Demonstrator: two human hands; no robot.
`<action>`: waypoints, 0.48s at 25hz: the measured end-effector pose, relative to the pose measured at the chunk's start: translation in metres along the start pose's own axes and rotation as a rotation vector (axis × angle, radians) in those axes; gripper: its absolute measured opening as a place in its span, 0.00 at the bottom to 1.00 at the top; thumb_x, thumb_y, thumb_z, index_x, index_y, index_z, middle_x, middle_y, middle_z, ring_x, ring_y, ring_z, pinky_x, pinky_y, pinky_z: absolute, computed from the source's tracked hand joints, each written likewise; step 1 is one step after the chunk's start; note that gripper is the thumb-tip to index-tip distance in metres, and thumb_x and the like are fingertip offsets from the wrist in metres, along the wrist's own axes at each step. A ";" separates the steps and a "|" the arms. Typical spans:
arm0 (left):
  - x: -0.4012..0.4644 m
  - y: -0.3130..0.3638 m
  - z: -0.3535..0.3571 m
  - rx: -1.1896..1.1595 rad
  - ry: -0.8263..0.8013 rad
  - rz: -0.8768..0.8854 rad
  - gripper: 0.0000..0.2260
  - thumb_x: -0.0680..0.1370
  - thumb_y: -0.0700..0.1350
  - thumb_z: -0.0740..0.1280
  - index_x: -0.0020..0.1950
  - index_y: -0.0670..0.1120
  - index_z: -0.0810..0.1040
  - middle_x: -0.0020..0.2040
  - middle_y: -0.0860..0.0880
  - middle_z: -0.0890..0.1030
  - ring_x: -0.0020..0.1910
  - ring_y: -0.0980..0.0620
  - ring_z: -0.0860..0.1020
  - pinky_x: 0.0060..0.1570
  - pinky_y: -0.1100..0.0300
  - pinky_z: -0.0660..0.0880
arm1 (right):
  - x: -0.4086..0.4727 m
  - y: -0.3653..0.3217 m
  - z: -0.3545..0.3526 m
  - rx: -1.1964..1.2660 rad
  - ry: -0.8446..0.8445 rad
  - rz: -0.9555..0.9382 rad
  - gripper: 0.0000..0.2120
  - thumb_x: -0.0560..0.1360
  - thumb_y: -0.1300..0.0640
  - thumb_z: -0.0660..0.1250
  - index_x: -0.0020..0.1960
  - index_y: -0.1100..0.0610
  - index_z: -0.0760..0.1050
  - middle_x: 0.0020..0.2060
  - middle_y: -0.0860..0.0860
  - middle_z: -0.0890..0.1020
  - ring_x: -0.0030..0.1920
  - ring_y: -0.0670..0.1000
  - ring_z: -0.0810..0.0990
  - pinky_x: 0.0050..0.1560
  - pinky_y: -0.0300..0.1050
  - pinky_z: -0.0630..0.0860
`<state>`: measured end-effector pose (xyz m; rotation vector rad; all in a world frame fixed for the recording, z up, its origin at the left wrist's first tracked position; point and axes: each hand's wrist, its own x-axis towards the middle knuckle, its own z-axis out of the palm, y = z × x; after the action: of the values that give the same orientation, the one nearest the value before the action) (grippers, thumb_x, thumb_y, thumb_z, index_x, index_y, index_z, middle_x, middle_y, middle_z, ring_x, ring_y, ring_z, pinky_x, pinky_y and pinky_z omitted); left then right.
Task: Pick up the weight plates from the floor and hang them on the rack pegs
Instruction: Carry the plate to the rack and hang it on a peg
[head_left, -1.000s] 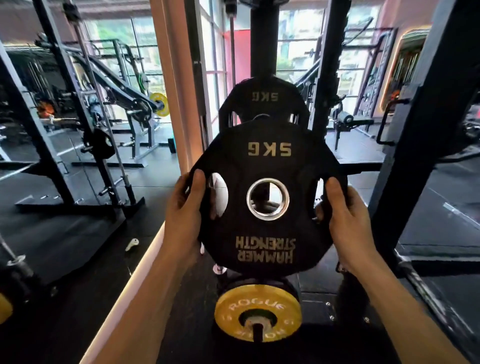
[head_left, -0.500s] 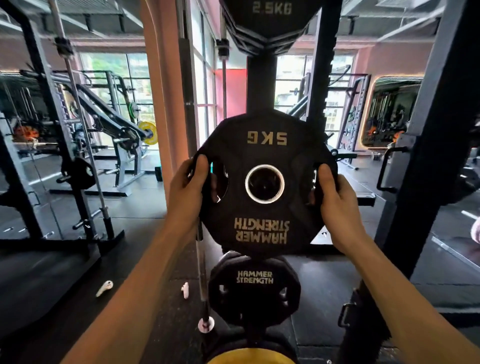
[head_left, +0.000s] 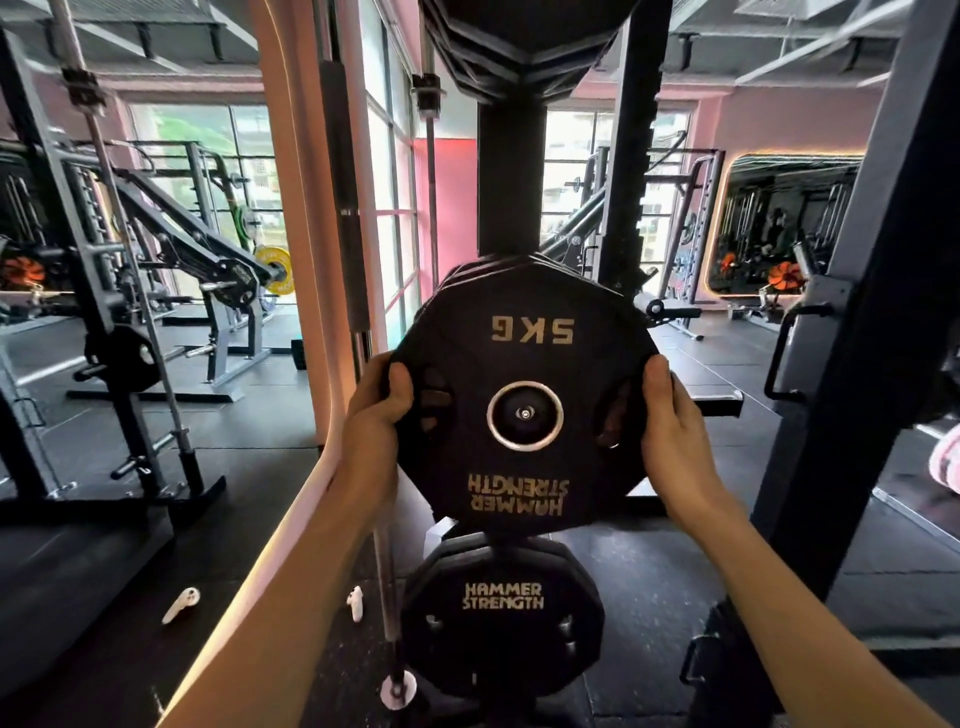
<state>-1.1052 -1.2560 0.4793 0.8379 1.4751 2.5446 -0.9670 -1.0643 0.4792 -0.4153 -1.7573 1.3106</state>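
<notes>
5 kg plate (head_left: 524, 364): rigid, dense, likely rubber-coated. Left hand (head_left: 376, 415) and right hand (head_left: 670, 415) each curl round opposite rim cut-outs, the soundest hold, with bore over peg (head_left: 525, 413).

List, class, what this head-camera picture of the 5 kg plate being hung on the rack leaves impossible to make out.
- Head view: the plates behind the 5 kg plate; it covers all but their edges.
- Top plate: cut off by the frame's upper edge.
- Fingertips of the left hand and right hand: mostly hidden behind the plate.
- Lower plate: its weight marking is not visible.
</notes>
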 end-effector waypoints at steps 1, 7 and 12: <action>0.002 -0.002 0.000 0.013 0.003 0.003 0.07 0.83 0.44 0.59 0.51 0.48 0.77 0.42 0.50 0.83 0.39 0.52 0.80 0.38 0.59 0.77 | 0.003 0.001 0.001 -0.008 0.006 -0.010 0.19 0.80 0.39 0.50 0.47 0.49 0.74 0.40 0.42 0.80 0.38 0.32 0.78 0.37 0.23 0.71; 0.021 -0.015 -0.002 0.119 0.028 0.069 0.08 0.84 0.44 0.58 0.53 0.49 0.77 0.46 0.48 0.82 0.44 0.50 0.80 0.44 0.59 0.77 | 0.021 0.010 0.005 -0.026 -0.010 -0.010 0.27 0.76 0.33 0.50 0.50 0.53 0.76 0.45 0.49 0.83 0.45 0.41 0.81 0.44 0.36 0.73; 0.026 -0.017 0.002 0.202 -0.003 0.095 0.07 0.84 0.43 0.57 0.55 0.48 0.74 0.42 0.50 0.80 0.38 0.57 0.79 0.42 0.64 0.77 | 0.037 0.015 0.004 -0.155 -0.079 0.010 0.31 0.76 0.30 0.48 0.59 0.51 0.74 0.50 0.46 0.81 0.52 0.43 0.79 0.59 0.47 0.73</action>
<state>-1.1297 -1.2365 0.4773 0.9584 1.7548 2.4876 -0.9939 -1.0351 0.4820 -0.4645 -1.9327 1.2169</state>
